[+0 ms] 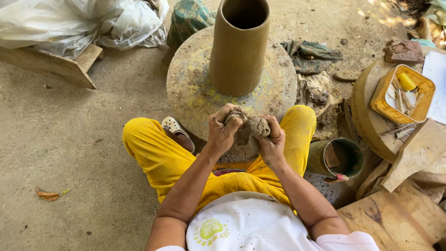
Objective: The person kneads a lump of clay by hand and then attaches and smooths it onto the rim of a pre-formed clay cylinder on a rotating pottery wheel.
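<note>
Both hands meet over the person's lap, seen from above. Left hand [223,131] and right hand [273,142] are clamped from opposite sides on a lump of grey-brown clay [247,132], fingers curled over its top. The lump is rough and irregular, hanging slightly lower between the hands; its long axis runs roughly left to right, from one palm to the other. It sits just in front of the knees, which are covered by bright yellow trousers [153,151], and close to the near edge of a round turntable [193,88].

On that turntable stands a tall clay cylinder [238,49], upright, its open mouth facing up and its long axis vertical. Its smooth brown wall widens slightly toward the base.

To the right, a yellow rectangular tray [382,100] rests tilted on a round wooden block [364,116]; it holds thin sticks and a small yellow object. Nearer the person, a dark green bucket [318,158] stands on the ground beside the right knee, with a flat piece inside it. Wooden boards [399,218] lie at the lower right.

At the upper left, crumpled clear and white plastic sheeting [69,21] lies heaped over a wooden plank [51,67]. A pale perforated shoe [174,126] shows by the left knee. A round green-yellow emblem [211,231] marks the white shirt.
</note>
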